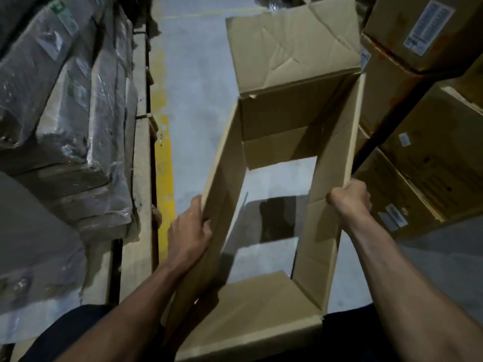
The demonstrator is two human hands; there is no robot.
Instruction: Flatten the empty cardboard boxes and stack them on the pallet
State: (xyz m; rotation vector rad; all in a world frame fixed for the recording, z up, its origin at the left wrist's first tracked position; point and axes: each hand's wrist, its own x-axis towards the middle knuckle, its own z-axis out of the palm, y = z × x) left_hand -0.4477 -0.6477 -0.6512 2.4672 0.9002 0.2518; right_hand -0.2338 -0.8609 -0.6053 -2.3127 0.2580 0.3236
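Both forearms reach forward from the bottom of the view to an open cardboard box (292, 121) that is held above the grey floor (198, 74). Its top and bottom are open, so the floor shows through it like through a tube. The left hand (189, 231) grips the left wall, thumb on the edge and fingers curled on the outside. The right hand (350, 197) is closed around the top edge of the right wall. I think the hands take opposite walls so that the box can be pushed slanted and fold flat. One far flap (292, 48) stands up, creased. Wrapped stacks (65, 100) lie on the left, and labelled boxes (428, 142) are stacked on the right. No pallet can be surely told.
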